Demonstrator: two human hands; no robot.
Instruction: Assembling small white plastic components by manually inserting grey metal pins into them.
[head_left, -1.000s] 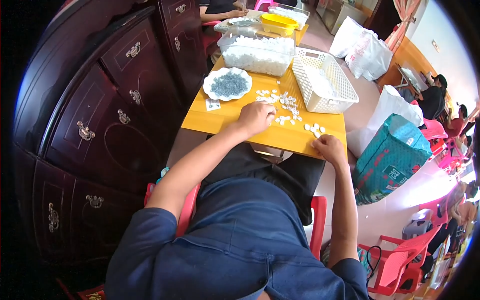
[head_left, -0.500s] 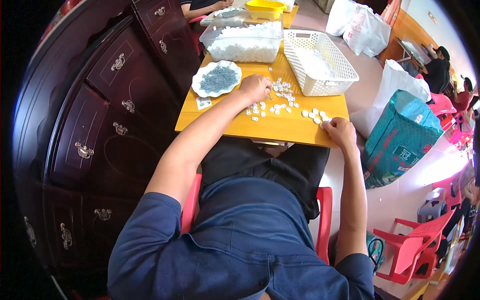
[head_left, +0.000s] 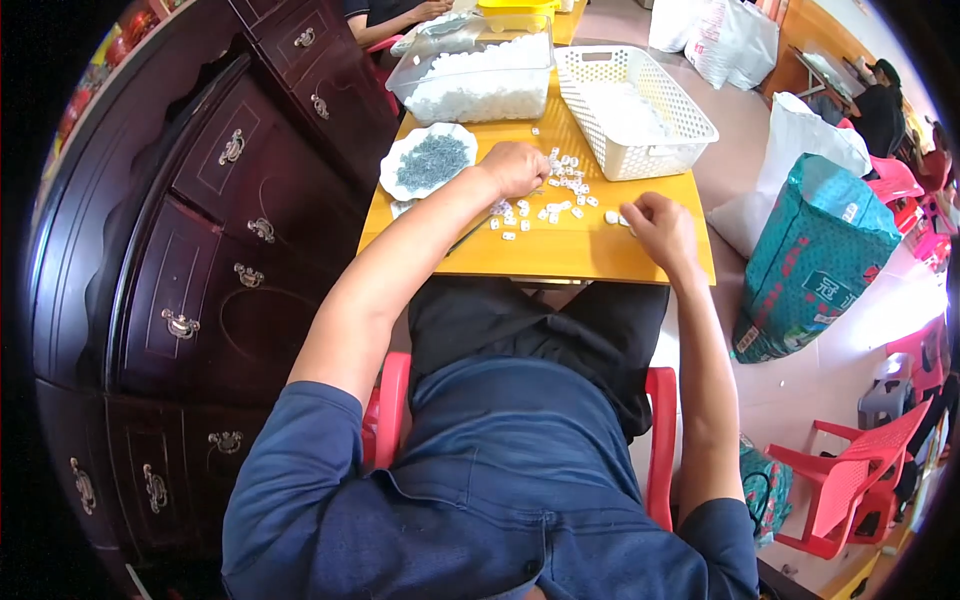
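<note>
On the yellow wooden table, my left hand [head_left: 516, 169] is closed, its fingertips bent down beside a scatter of small white plastic pieces with dark spots [head_left: 567, 178]. Whatever those fingers pinch is too small to make out. My right hand [head_left: 664, 232] is curled low over the table's right side, thumb raised, right beside a few plain white rounded pieces [head_left: 612, 217]. It covers part of that group, and its fingertips are hidden. A white scalloped dish [head_left: 388, 176] full of small grey metal pieces [head_left: 433, 161] stands left of my left hand.
A clear plastic tub [head_left: 468, 98] heaped with white pieces and a white perforated basket [head_left: 690, 137] stand at the table's far side. Dark wooden cabinets [head_left: 150, 250] line the left. A teal bag [head_left: 820, 260] stands right of the table. Another person's hand [head_left: 432, 10] shows beyond the tub.
My right hand has moved left and slightly up, from the right end of the rounded pieces to over them. My left hand stays by the spotted pieces. The view has shifted slightly.
</note>
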